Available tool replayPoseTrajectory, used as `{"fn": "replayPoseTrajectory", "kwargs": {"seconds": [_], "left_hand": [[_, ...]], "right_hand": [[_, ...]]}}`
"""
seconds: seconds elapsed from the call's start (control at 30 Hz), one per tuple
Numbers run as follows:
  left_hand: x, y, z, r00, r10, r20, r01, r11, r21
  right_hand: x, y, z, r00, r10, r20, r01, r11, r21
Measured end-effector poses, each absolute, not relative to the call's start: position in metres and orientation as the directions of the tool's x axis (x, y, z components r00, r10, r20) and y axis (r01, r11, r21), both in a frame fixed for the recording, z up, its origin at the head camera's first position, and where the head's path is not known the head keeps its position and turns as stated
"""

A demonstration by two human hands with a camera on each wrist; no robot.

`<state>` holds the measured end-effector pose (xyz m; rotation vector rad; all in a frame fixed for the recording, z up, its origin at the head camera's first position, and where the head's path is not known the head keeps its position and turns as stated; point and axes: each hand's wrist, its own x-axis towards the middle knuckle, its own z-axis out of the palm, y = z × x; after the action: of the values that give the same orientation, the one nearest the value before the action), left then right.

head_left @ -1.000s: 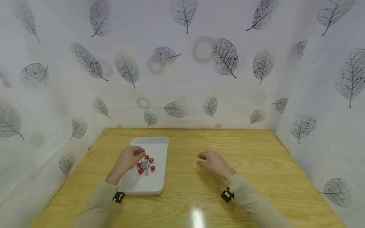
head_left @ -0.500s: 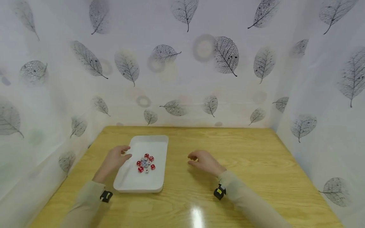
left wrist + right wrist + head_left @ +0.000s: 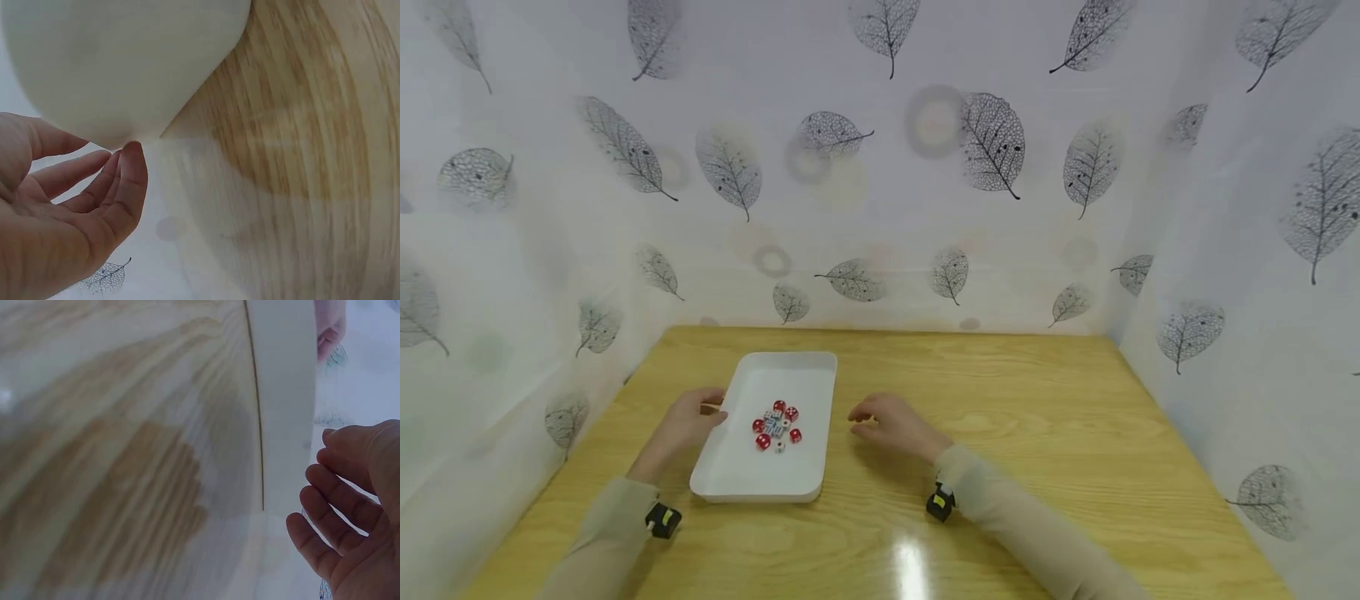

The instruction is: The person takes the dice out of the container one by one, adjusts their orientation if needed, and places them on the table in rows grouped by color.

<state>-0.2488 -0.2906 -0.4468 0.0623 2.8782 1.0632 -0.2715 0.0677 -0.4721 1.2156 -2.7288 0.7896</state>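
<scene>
A white rectangular tray lies on the wooden table. Several red dice and several small white dice are clustered in its middle. My left hand is at the tray's left wall, its fingers loosely bent. In the left wrist view, a fingertip meets the edge of the tray. My right hand is to the right of the tray, a small gap from its right wall. The right wrist view has that hand with spread, slightly bent fingers holding nothing.
The wooden table extends to the right of the tray and in front of it. A white leaf-patterned curtain encloses the back and both sides.
My left hand has moved from over the dice out to the tray's left wall. My right hand has come left, closer to the tray. The dice stay where they were in it.
</scene>
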Motion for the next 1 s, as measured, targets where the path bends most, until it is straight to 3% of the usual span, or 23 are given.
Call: {"fn": "replayPoseTrajectory", "kwargs": {"seconds": [0.2, 0.6, 0.83, 1.0], "left_hand": [[-0.25, -0.293, -0.45, -0.995, 0.06, -0.083, -0.014, 0.722, 0.692], [-0.248, -0.298, -0.449, -0.989, 0.018, -0.146, -0.1, 0.652, 0.752], [-0.25, -0.298, -0.45, -0.983, 0.007, -0.182, -0.13, 0.669, 0.732], [-0.251, -0.299, -0.451, -0.984, 0.014, -0.179, -0.123, 0.677, 0.726]], "right_hand": [[-0.272, 0.053, -0.468, -0.689, -0.686, 0.235, -0.708, 0.566, -0.423], [-0.276, 0.016, -0.449, -0.619, -0.749, 0.237, -0.773, 0.527, -0.353], [-0.28, -0.003, -0.436, -0.563, -0.814, 0.145, -0.808, 0.506, -0.302], [-0.283, -0.014, -0.431, -0.568, -0.822, 0.038, -0.792, 0.533, -0.297]]}}
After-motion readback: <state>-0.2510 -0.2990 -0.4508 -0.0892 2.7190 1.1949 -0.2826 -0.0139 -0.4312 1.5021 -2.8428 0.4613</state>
